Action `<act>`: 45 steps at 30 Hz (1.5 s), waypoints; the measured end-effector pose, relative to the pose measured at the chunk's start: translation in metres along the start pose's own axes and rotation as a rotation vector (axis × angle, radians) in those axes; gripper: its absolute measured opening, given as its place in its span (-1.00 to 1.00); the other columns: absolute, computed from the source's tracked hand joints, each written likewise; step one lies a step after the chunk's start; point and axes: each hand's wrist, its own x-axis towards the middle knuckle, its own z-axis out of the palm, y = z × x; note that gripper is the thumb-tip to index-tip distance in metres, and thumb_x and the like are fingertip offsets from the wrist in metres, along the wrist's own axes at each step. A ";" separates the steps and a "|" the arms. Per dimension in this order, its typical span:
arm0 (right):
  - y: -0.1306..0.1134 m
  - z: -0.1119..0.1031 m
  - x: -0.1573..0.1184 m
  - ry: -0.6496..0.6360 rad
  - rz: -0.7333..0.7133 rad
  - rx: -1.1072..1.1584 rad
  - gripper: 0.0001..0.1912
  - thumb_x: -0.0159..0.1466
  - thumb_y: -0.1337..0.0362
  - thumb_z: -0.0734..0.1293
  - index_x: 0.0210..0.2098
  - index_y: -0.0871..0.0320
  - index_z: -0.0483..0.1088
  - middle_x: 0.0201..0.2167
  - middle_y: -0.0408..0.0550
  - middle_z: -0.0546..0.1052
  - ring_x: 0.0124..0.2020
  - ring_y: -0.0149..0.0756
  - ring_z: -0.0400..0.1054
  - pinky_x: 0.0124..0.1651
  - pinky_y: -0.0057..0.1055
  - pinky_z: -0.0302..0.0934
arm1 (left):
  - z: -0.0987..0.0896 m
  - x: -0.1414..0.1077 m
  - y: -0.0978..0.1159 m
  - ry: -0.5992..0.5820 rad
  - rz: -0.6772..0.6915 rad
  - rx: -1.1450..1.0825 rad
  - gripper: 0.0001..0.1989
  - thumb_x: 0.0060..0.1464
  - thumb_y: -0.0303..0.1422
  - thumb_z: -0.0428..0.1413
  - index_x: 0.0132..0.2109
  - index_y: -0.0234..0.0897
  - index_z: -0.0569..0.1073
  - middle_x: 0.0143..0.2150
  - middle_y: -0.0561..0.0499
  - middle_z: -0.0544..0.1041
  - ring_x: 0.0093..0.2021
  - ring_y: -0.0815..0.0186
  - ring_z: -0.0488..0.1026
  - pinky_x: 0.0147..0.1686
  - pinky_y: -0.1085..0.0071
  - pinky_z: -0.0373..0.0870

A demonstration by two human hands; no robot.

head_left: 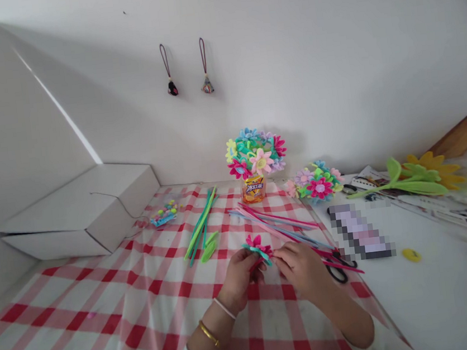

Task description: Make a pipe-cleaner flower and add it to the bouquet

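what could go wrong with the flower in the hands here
The pink flower, pinched between the left hand and right hand, might lose petals or untwist if its pipe-cleaner wraps are loose. The scissors lie just beyond the right hand, so a careless move could knock them. The loose pipe cleaners fan out close to the flower and could snag it.

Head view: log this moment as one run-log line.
left hand: holds pink-and-teal pipe-cleaner flower | right hand: pinches same flower | nearby: loose pipe cleaners, scissors
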 end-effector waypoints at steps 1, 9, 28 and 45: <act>0.000 0.000 0.000 0.002 -0.006 -0.029 -0.79 0.27 0.33 0.20 -0.39 0.13 0.46 -0.47 -0.06 0.50 -0.40 -0.28 0.36 -0.29 -0.36 0.16 | 0.000 0.000 0.000 -0.018 -0.021 -0.021 -0.82 -0.11 -0.29 0.14 -0.43 -0.33 0.35 -0.59 0.04 0.46 -0.74 0.43 0.32 -0.70 0.50 0.02; 0.004 -0.009 0.002 -0.083 -0.106 -0.129 -0.79 0.25 0.40 0.21 -0.44 0.12 0.43 -0.46 -0.08 0.45 -0.35 -0.27 0.29 -0.22 -0.32 0.12 | -0.002 -0.002 0.002 -0.035 -0.134 -0.149 -0.84 -0.09 -0.36 0.16 -0.34 -0.36 0.42 -0.48 -0.08 0.56 -0.57 0.28 0.49 -0.53 0.45 0.22; -0.005 -0.001 0.001 -0.083 -0.098 -0.210 -0.85 0.21 0.41 0.27 -0.47 0.12 0.40 -0.46 -0.09 0.43 -0.36 -0.27 0.28 -0.27 -0.33 0.09 | 0.001 -0.002 0.000 -0.106 -0.282 -0.290 -0.88 0.02 -0.42 0.10 -0.24 -0.33 0.41 -0.42 -0.06 0.57 -0.46 0.27 0.54 -0.54 0.49 0.28; -0.011 0.001 0.000 0.131 -0.086 -0.162 -0.82 0.24 0.39 0.23 -0.43 0.15 0.44 -0.43 -0.04 0.44 -0.36 -0.27 0.29 -0.27 -0.34 0.15 | 0.001 -0.001 -0.008 -0.079 -0.094 -0.234 -0.79 -0.20 -0.34 0.28 -0.40 -0.40 0.49 -0.49 0.01 0.50 -0.56 0.43 0.39 -0.51 0.50 0.21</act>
